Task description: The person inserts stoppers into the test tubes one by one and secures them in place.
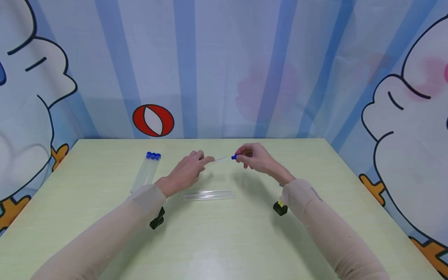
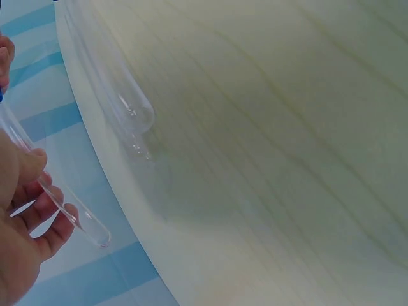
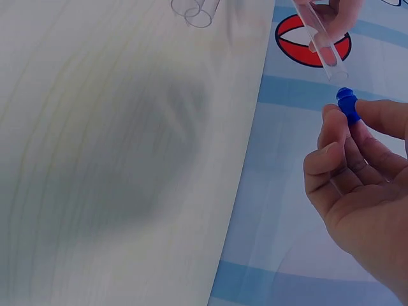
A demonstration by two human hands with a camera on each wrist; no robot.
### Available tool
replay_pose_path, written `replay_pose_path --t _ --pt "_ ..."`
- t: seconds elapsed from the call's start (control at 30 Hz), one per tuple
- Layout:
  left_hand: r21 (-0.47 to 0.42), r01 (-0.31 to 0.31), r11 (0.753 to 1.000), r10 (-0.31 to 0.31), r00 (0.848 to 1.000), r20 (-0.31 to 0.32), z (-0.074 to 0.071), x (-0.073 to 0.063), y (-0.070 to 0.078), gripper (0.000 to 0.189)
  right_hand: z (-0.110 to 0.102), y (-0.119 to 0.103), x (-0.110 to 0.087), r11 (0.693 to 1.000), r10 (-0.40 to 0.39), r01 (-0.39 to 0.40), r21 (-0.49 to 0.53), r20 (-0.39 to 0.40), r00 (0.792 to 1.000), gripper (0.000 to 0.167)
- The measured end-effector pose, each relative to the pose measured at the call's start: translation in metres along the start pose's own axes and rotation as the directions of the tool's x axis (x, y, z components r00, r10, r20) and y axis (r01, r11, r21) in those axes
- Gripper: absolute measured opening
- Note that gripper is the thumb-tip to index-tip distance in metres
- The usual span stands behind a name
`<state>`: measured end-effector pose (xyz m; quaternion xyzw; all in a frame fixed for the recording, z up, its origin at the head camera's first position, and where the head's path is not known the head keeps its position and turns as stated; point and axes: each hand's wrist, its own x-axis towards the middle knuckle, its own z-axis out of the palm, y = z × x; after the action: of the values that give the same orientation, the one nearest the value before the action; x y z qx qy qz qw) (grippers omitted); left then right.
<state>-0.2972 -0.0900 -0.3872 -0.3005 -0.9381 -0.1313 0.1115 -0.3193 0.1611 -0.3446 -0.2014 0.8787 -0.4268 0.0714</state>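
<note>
My left hand (image 1: 187, 171) holds a clear test tube (image 2: 86, 220) between thumb and fingers, raised above the far part of the table. The tube's open mouth points right, toward my other hand. My right hand (image 1: 258, 157) pinches a small blue stopper (image 3: 347, 105) between thumb and forefinger. Its narrower end faces the tube's mouth, with a small gap between them in the right wrist view. Below the hands, open clear tubes (image 1: 209, 195) lie side by side on the table.
On the left, three tubes (image 1: 145, 173) with blue stoppers lie together on the pale wooden table (image 1: 224, 241). A bit of something blue (image 1: 280, 185) peeks out beside my right sleeve. Behind the table's back edge hangs a striped blue curtain (image 1: 217, 70).
</note>
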Motion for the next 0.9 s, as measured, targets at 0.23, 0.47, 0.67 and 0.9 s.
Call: replay_pose_path --t 0.23,0.47,0.67,0.9 --pt "-0.008 -0.008 1.000 0.008 1.000 0.000 -0.001 0.000 0.002 0.048 0.005 -0.002 0.001 1.000 -0.011 0.011 0.012 0.008 1.000 0.019" --pt "-0.009 -0.020 1.000 0.020 1.000 -0.003 -0.002 0.001 0.005 0.048 0.010 -0.003 0.001 1.000 -0.007 0.006 0.026 0.019 1.000 0.019" --pt "-0.008 -0.003 1.000 0.003 1.000 0.013 -0.001 0.002 0.006 0.047 0.011 -0.004 0.001 1.000 -0.012 0.012 0.024 0.010 1.000 0.018" --pt "-0.040 0.008 0.999 -0.007 1.000 0.015 0.000 0.003 0.005 0.040 0.010 -0.003 0.002 0.997 -0.001 0.000 0.073 0.011 1.000 0.020"
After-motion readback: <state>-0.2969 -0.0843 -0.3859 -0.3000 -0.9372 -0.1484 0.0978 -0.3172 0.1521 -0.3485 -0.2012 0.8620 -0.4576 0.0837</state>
